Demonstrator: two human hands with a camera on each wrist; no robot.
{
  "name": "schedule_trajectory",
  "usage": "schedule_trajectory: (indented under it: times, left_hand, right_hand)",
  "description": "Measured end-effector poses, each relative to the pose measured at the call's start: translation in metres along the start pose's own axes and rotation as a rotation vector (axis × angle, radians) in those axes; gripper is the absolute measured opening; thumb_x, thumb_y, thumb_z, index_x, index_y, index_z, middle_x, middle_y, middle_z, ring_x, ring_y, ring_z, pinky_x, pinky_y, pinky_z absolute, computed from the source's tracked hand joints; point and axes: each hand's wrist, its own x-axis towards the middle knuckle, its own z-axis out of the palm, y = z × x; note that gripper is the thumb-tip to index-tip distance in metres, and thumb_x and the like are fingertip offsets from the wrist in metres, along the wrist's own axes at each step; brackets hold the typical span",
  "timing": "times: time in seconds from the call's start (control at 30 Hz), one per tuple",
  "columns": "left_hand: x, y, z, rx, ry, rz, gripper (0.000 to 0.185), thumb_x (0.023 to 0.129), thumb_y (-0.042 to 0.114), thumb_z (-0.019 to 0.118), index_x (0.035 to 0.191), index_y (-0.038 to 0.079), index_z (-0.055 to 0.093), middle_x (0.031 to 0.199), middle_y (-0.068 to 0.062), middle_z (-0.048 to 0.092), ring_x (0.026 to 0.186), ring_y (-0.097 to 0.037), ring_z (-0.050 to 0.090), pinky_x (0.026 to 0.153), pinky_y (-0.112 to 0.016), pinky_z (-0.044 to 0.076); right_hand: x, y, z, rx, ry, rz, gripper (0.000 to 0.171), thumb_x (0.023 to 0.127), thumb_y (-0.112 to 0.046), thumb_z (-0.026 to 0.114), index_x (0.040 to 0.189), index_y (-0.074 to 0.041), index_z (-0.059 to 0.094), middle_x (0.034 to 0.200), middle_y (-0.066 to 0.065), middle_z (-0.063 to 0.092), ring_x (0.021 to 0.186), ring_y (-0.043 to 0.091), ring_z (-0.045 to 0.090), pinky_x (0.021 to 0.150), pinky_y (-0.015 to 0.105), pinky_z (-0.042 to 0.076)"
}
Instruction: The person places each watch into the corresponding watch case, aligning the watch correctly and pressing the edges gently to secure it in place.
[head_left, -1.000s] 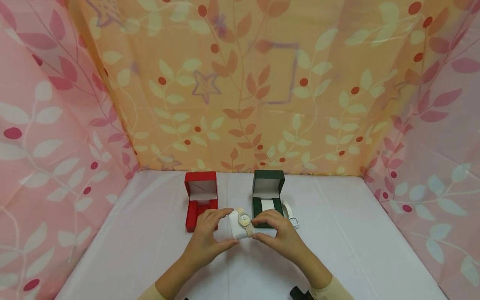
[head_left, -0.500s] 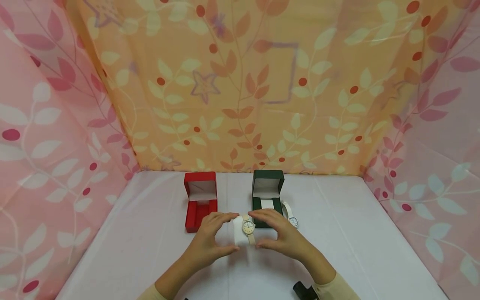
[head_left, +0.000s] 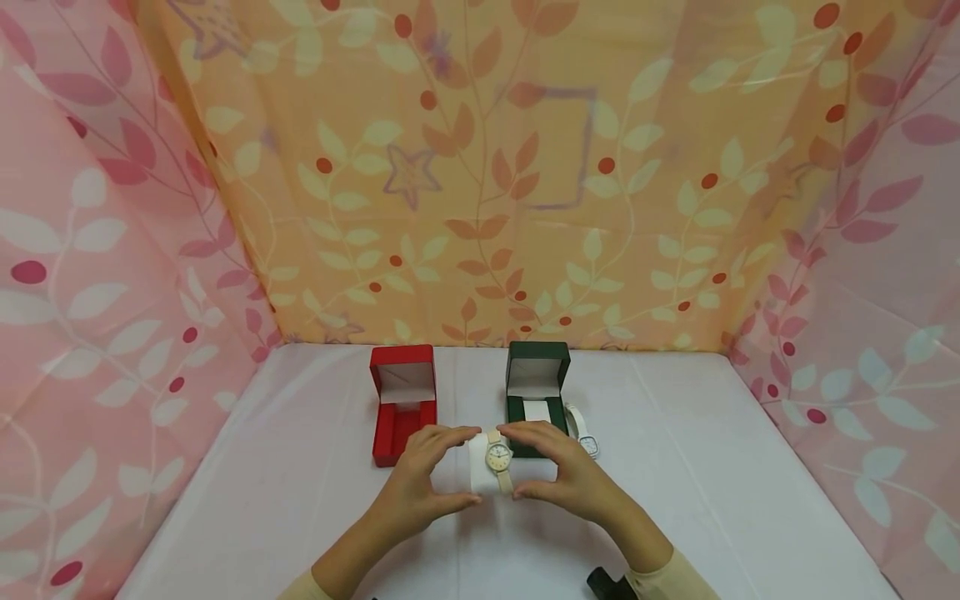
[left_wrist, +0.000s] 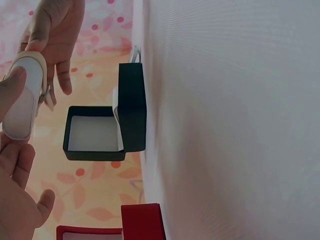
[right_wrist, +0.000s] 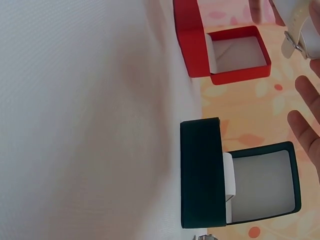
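Between the two hands, in the head view, a cream-strapped wristwatch (head_left: 498,457) sits round a white watch cushion (head_left: 478,468), raised above the table. My left hand (head_left: 418,482) holds the cushion's left side with thumb and fingers; its thumb (left_wrist: 11,87) lies against the cushion's oval end in the left wrist view. From the other side my right hand (head_left: 573,468) pinches the watch and cushion, fingertips at the upper edge and thumb at the lower. The strap's buckle (right_wrist: 295,42) hangs on the underside in the right wrist view.
A lidded red watch box (head_left: 403,408) stands raised-lid behind the left hand. Behind the right hand is a green watch box (head_left: 537,387) with a white cushion (head_left: 536,410) inside. A white-strapped watch (head_left: 587,442) lies beside it on the white table (head_left: 315,433).
The watch and cushion have come slightly nearer and turned straighter. My right fingers have spread from the watch's side to its upper and lower edges. Over the last half second little moves.
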Motion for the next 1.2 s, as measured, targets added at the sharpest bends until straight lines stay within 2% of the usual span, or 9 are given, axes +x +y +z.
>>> schedule_trajectory:
  times: [0.1,0.37,0.57,0.83,1.2]
  left_hand:
    - [0.000,0.000,0.000,-0.009,0.002,0.007,0.085,0.072,0.031,0.095,0.146,0.031,0.055,0.130,0.018,0.058,0.121,-0.006,0.051,0.094,-0.042,0.055]
    - [-0.001,0.004,0.001,-0.024,0.003,-0.038,0.087,0.073,0.031,0.095,0.147,0.040,0.051,0.129,0.021,0.057,0.121,-0.009,0.054,0.094,-0.041,0.055]
    - [-0.001,0.005,0.001,-0.049,0.010,-0.043,0.084,0.074,0.035,0.093,0.147,0.039,0.052,0.128,0.022,0.058,0.120,-0.011,0.055,0.096,-0.044,0.053]
    - [-0.003,0.004,0.004,-0.097,-0.005,-0.077,0.081,0.076,0.041,0.090,0.147,0.040,0.052,0.129,0.022,0.057,0.119,-0.014,0.057,0.097,-0.040,0.055]
    - [-0.003,0.005,0.007,-0.133,0.003,-0.067,0.083,0.076,0.032,0.091,0.148,0.038,0.051,0.131,0.016,0.059,0.119,-0.012,0.055,0.099,-0.041,0.054]
  right_hand:
    - [0.000,0.000,0.001,0.002,0.007,-0.003,0.077,0.081,-0.035,0.085,0.150,-0.020,0.052,0.147,-0.001,0.056,0.136,0.020,0.052,0.112,0.036,0.045]
    - [0.001,0.001,0.003,0.031,0.028,-0.016,0.077,0.081,-0.034,0.085,0.149,-0.019,0.054,0.146,0.000,0.057,0.136,0.020,0.052,0.113,0.034,0.045]
    - [0.002,-0.001,0.004,0.064,0.047,-0.042,0.079,0.079,-0.028,0.088,0.148,-0.015,0.053,0.145,0.002,0.058,0.135,0.021,0.054,0.112,0.031,0.044]
    - [0.001,-0.003,0.007,0.098,0.066,-0.043,0.082,0.074,-0.021,0.091,0.147,-0.012,0.054,0.145,0.006,0.058,0.134,0.021,0.054,0.112,0.029,0.043]
    - [0.001,-0.002,0.011,0.098,0.101,-0.061,0.084,0.069,-0.007,0.092,0.144,-0.005,0.055,0.141,0.011,0.059,0.133,0.022,0.054,0.112,0.025,0.042]
